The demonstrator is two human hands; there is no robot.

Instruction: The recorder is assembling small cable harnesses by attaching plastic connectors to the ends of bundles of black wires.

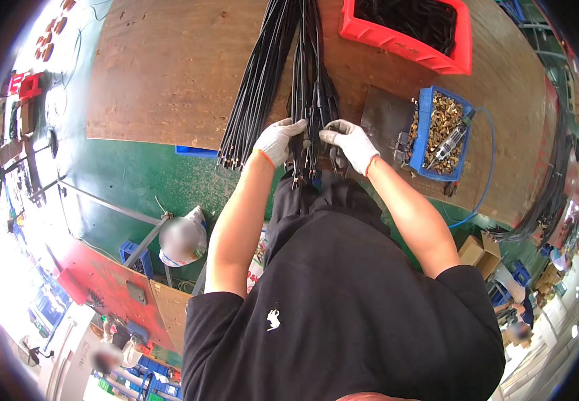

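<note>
Long black cables (252, 93) with bare metal ends lie in a bundle over the near edge of the table. A second group of black cables (308, 80) runs beside it on the right, its ends hanging toward my lap. My left hand (277, 142), in a white glove with an orange cuff, pinches a cable on the left side of this group. Across from it, my right hand (353, 144), gloved alike, has thumb and fingers pressed together at the group's right side. What those fingertips hold is too small to tell.
A red crate (396, 48) of black parts stands at the far right of the wooden table (162, 73). Nearer, a blue bin (421, 130) holds brass-coloured fittings, with a power tool (453, 142) on top. Its blue hose (493, 160) curves over the table edge.
</note>
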